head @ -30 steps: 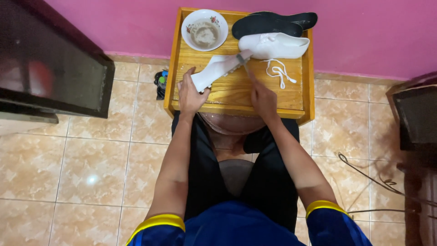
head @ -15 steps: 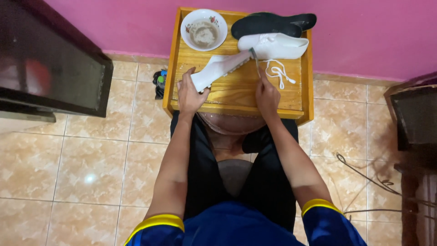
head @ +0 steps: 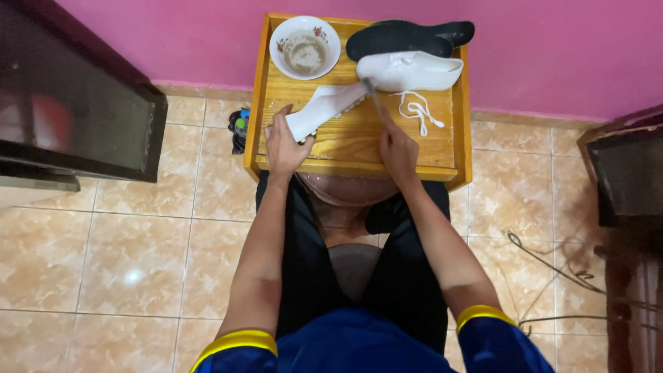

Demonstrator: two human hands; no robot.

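My left hand [head: 284, 140] grips the heel end of a white shoe [head: 324, 105] lying on its side on a small wooden table [head: 359, 141]. My right hand [head: 398, 148] holds a thin brush [head: 373, 99] whose head touches the toe end of that shoe. A second white shoe [head: 409, 70] rests upright at the back right, with a black insole [head: 407, 34] behind it. Loose white laces [head: 416, 109] lie right of the brush. A white bowl [head: 304, 47] with cloudy liquid sits at the back left.
The table stands against a pink wall [head: 552, 48]. A dark cabinet [head: 69, 103] is at the left and dark furniture [head: 625, 173] at the right. Cables [head: 552, 269] trail on the tiled floor. A small object [head: 239, 128] lies by the table's left side.
My right hand has shifted the brush along the shoe toward its toe end. My left hand keeps its hold on the shoe.
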